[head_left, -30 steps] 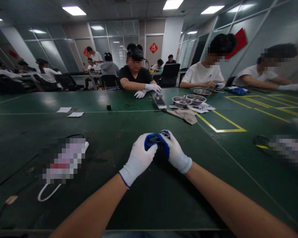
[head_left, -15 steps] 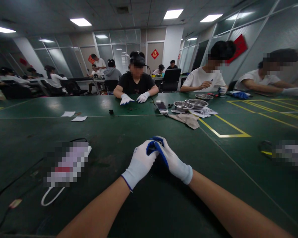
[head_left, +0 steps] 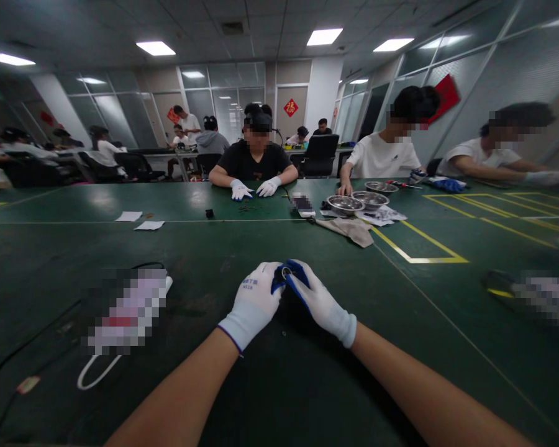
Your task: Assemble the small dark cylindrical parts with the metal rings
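Note:
In the head view my left hand (head_left: 259,293) and my right hand (head_left: 317,299) meet above the green table (head_left: 205,372). Both wear white gloves with blue palms. Between the fingertips sits a small round metal ring-shaped part (head_left: 286,272); its rim faces up and the gloves cover the rest. The fingers of both hands are closed about it. A tiny pale ring-like piece (head_left: 284,333) lies on the table just below my hands.
To the left lies a blurred-out device with a white strap (head_left: 97,375) and a black cable. Metal bowls (head_left: 345,205), a beige cloth (head_left: 349,231) and white papers (head_left: 149,225) lie farther off. Across the table a co-worker's gloved hands (head_left: 254,188) rest near small dark pieces.
My hands have shifted slightly left and turned, so the ring-shaped part shows more. Across the table at right, a co-worker's bare hand has come down beside the bowls.

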### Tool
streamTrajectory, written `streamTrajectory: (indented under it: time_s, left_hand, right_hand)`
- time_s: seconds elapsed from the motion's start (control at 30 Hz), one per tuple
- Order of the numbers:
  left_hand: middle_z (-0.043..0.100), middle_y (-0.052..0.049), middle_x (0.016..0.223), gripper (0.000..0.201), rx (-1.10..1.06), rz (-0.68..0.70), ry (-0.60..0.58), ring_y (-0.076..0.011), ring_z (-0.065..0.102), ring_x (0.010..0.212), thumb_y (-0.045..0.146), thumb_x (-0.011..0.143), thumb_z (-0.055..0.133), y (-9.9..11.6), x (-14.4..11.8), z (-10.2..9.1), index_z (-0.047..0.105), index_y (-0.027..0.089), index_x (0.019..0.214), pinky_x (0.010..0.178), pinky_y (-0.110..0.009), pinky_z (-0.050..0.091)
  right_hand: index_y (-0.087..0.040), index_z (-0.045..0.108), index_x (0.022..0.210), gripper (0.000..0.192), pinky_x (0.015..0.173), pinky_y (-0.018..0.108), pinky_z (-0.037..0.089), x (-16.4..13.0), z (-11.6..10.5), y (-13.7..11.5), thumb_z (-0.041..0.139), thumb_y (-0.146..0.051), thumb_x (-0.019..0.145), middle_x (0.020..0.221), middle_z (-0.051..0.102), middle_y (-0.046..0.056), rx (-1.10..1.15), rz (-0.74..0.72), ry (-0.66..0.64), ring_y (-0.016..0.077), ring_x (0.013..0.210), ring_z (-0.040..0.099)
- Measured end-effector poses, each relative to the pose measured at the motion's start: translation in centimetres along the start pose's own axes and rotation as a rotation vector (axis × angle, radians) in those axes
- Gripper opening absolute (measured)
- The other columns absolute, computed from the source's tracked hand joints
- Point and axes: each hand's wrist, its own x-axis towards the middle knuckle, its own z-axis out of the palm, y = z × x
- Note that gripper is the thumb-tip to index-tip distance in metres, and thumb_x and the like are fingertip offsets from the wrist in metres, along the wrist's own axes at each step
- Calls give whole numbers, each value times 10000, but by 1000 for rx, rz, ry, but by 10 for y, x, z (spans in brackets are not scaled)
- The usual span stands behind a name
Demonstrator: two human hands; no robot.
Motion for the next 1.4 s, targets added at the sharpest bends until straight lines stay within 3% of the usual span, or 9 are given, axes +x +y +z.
streamTrajectory:
  time_s: [0.2, 0.3, 0.4, 0.5, 0.6, 0.7, 0.93, 1.4]
  left_hand:
    - [730, -79, 1124, 241, -154, 95, 107, -250, 701, 1073, 170, 894, 652, 0, -1, 6, 681, 214, 1129, 1002, -405, 566]
    - [692, -87, 1108, 199, -95, 161, 116, -258, 675, 1066, 200, 874, 673, -3, 1, 4, 691, 208, 1072, 990, -418, 562]
    - [650, -111, 1233, 369, -36, 186, 107, -289, 626, 1186, 282, 840, 735, -14, 5, 4, 666, 210, 1196, 1072, -452, 514]
    - [609, -136, 1370, 546, 75, 62, 62, -330, 572, 1299, 362, 842, 740, -30, 12, 7, 598, 214, 1348, 1137, -490, 454]
    - [595, -166, 1414, 557, 180, -149, 38, -354, 560, 1330, 393, 885, 684, -45, 22, 8, 574, 182, 1388, 1146, -493, 432]
    - [604, -182, 1405, 531, 218, -236, 80, -342, 572, 1321, 395, 915, 642, -56, 32, 7, 574, 161, 1387, 1142, -473, 430]
    - [641, -162, 1350, 461, 197, -245, 103, -312, 601, 1288, 403, 919, 633, -64, 37, 5, 621, 180, 1323, 1108, -434, 455]
    - [649, -163, 1328, 430, 172, -256, 98, -312, 612, 1269, 384, 914, 638, -60, 36, 5, 639, 176, 1290, 1115, -442, 452]
  right_hand:
    - [-214, 663, 1215, 466, 1050, 443, 510, 1, -2, -12, 637, -577, 924, 1205, 725, 92, 55, -52, -60, 268, 1124, 676]
    - [-198, 704, 1080, 445, 974, 428, 527, 2, -1, -10, 664, -598, 890, 1072, 750, 82, 93, -2, -6, 266, 1017, 690]
    - [-191, 703, 1004, 480, 873, 403, 526, 5, -1, -5, 642, -648, 872, 959, 740, 75, 53, 52, 138, 260, 925, 672]
    - [-198, 689, 944, 502, 783, 373, 512, 5, -2, -2, 615, -687, 856, 881, 714, 63, -1, 77, 275, 245, 841, 643]
    - [-210, 674, 921, 440, 733, 352, 507, 3, -2, -6, 604, -642, 876, 828, 693, 48, -44, 70, 271, 232, 795, 627]
    - [-217, 666, 937, 374, 711, 342, 511, -1, 2, -15, 578, -579, 908, 814, 689, 44, -61, 61, 244, 226, 784, 628]
    - [-213, 657, 950, 382, 648, 317, 504, -4, 4, -23, 551, -578, 909, 819, 684, 42, -116, 75, 160, 204, 734, 617]
    - [-213, 654, 917, 397, 603, 312, 482, -3, 1, -22, 563, -599, 891, 775, 665, 27, -122, 88, 140, 190, 681, 596]
